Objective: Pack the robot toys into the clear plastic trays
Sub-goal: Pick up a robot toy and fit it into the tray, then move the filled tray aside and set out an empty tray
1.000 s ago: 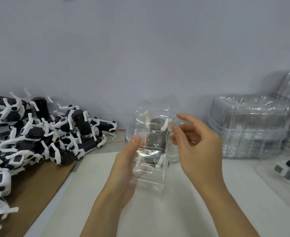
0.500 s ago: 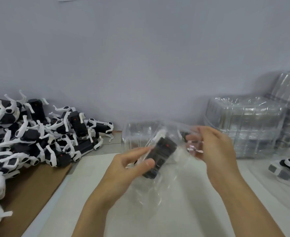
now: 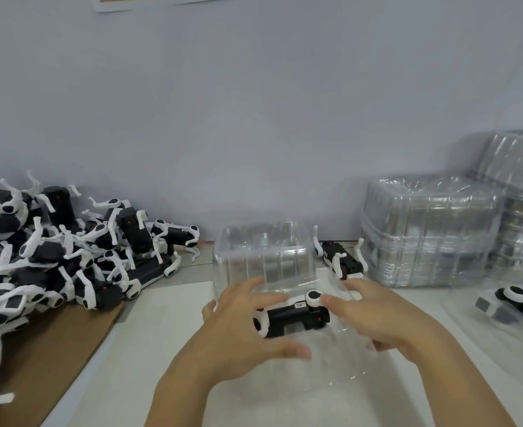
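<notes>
A black and white robot toy (image 3: pixel 291 315) lies on its side inside a clear plastic tray (image 3: pixel 328 368) low over the white table. My left hand (image 3: pixel 241 328) curls round the tray's left end, fingers above the toy and thumb below it. On the tray's right end, my right hand (image 3: pixel 374 318) holds on with curved fingers, one fingertip by the toy's white joint. A large pile of robot toys (image 3: pixel 100 260) lies at the left.
An empty clear tray (image 3: pixel 263 254) stands just behind my hands, with one loose toy (image 3: pixel 343 260) to its right. Stacks of clear trays (image 3: pixel 426 232) fill the back right. A packed toy (image 3: pixel 512 300) lies at the far right. Brown cardboard (image 3: pixel 54 349) lies under the pile.
Both hands have brought the tray with the toy down from chest height and turned it, so the toy now lies crosswise near the table.
</notes>
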Tool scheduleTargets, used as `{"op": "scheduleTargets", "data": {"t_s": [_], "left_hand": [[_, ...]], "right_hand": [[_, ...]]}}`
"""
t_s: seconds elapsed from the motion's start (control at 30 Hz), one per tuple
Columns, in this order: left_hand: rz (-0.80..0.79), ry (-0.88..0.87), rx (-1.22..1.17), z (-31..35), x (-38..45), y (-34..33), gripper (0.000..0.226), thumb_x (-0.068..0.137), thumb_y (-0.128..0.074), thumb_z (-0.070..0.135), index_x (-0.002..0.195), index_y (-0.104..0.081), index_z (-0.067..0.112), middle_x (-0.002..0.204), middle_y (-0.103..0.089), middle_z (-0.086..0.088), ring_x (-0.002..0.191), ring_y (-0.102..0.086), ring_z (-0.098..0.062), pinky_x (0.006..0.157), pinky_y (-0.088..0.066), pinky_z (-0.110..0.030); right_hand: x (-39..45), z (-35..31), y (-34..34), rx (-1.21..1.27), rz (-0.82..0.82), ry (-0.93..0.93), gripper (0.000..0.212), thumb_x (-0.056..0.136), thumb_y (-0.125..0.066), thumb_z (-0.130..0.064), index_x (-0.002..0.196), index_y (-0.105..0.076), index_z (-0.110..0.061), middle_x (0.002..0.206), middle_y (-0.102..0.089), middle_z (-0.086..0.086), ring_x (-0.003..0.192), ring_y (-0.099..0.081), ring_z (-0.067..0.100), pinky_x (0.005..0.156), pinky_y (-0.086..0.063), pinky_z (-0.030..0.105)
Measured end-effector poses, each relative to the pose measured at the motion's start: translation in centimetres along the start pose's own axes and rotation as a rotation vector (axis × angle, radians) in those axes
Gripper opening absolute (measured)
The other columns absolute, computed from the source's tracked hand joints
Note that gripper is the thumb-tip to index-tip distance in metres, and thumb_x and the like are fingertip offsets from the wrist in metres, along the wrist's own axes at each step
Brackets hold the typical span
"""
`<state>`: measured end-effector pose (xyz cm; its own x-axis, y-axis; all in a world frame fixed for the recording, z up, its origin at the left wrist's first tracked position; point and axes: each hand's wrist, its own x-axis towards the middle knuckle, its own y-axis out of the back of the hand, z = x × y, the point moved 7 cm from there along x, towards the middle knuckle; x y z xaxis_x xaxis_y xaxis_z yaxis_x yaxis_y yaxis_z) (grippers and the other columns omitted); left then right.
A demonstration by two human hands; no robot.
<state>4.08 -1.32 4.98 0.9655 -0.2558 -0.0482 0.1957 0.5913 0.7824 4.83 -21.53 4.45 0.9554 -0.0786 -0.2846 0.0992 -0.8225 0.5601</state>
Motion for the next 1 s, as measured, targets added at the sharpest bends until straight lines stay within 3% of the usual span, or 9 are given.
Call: {"op": "scheduleTargets", "data": {"t_s": [0.1,0.2,0.27,0.37,0.43,0.5,0.6,0.83,1.0], "left_hand": [[0.198,0.101,-0.056,-1.2,0.5,1.2,0.078,0.068,-0.061,0.080,0.137,-0.044,0.048,0.142,-0.034,0.018,0.135,-0.031,-0.007,0.112,-0.030,-0.034],[0.316,0.285,-0.095,-3.3,0.4,1.8,0.053,0.086,-0.062,0.059,0.128,-0.047,0.031,0.121,-0.054,0.002,0.107,-0.056,-0.018,0.090,-0.047,-0.033],[0.295,0.363,-0.168,-4.1,0.4,1.5,0.042,0.088,-0.061,0.057,0.112,-0.053,0.024,0.101,-0.066,-0.002,0.084,-0.069,-0.021,0.081,-0.056,-0.037],[0.280,0.365,-0.465,-4.2,0.5,0.7,0.035,0.093,-0.060,0.049,0.100,-0.061,0.016,0.085,-0.072,-0.008,0.066,-0.074,-0.024,0.075,-0.062,-0.040],[0.189,0.360,-0.761,-3.9,1.0,-0.6,0.036,0.100,-0.052,0.043,0.105,-0.064,0.010,0.093,-0.075,-0.013,0.075,-0.075,-0.028,0.073,-0.062,-0.037],[0.035,0.285,-0.986,-2.6,1.4,-2.1,0.039,0.105,-0.042,0.036,0.109,-0.070,0.009,0.103,-0.075,-0.014,0.088,-0.074,-0.028,0.078,-0.060,-0.037],[-0.012,0.068,-0.727,-1.7,1.6,-2.4,0.039,0.105,-0.036,0.025,0.107,-0.074,0.025,0.104,-0.076,0.002,0.095,-0.072,-0.015,0.087,-0.057,-0.036],[0.472,0.096,-0.531,-3.7,1.6,1.0,0.031,0.095,-0.050,0.005,0.088,-0.071,0.026,0.082,-0.074,0.009,0.076,-0.069,-0.007,0.066,-0.049,-0.020],[0.648,-0.050,-0.322,-1.9,1.6,2.6,0.023,0.092,-0.059,0.006,0.094,-0.066,0.028,0.095,-0.068,0.016,0.091,-0.059,0.001,0.074,-0.042,-0.010]], "right_hand": [[-0.2,0.7,0.9,0.012,-0.011,-0.045,0.058,0.086,-0.064,-0.058,0.137,-0.046,-0.037,0.115,-0.056,-0.011,0.101,-0.061,0.019,0.085,-0.054,0.037],[-0.1,0.9,2.1,-0.147,0.038,-0.023,0.063,0.091,-0.061,-0.053,0.145,-0.042,-0.029,0.146,-0.045,-0.004,0.123,-0.052,0.020,0.091,-0.043,0.031],[-0.1,-0.2,3.0,-0.234,0.149,0.080,0.057,0.092,-0.061,-0.048,0.143,-0.045,-0.028,0.148,-0.045,-0.005,0.128,-0.049,0.017,0.088,-0.036,0.026],[-0.9,-3.5,2.7,-0.154,0.287,0.369,0.035,0.092,-0.063,-0.036,0.127,-0.058,-0.036,0.127,-0.058,-0.013,0.106,-0.057,0.000,0.082,-0.039,0.018],[-1.6,-5.7,0.9,-0.074,0.274,0.530,0.024,0.091,-0.064,-0.030,0.112,-0.064,-0.041,0.106,-0.060,-0.021,0.087,-0.057,-0.008,0.073,-0.042,0.008],[-2.1,-7.5,-1.7,-0.034,0.212,0.628,0.021,0.091,-0.063,-0.026,0.106,-0.068,-0.039,0.097,-0.060,-0.018,0.085,-0.059,-0.004,0.073,-0.048,0.012],[-2.2,-8.5,-5.2,-0.059,0.113,0.676,0.022,0.093,-0.058,-0.026,0.110,-0.067,-0.038,0.099,-0.060,-0.016,0.087,-0.061,0.000,0.075,-0.051,0.016],[-0.3,-4.4,-5.4,-0.316,0.099,0.406,0.036,0.097,-0.052,-0.039,0.133,-0.051,-0.043,0.135,-0.050,-0.008,0.121,-0.051,0.010,0.088,-0.040,0.023],[0.8,-2.0,-2.6,-0.327,0.167,0.210,0.032,0.097,-0.051,-0.039,0.128,-0.055,-0.032,0.129,-0.053,-0.002,0.114,-0.056,0.017,0.089,-0.045,0.026]]}}
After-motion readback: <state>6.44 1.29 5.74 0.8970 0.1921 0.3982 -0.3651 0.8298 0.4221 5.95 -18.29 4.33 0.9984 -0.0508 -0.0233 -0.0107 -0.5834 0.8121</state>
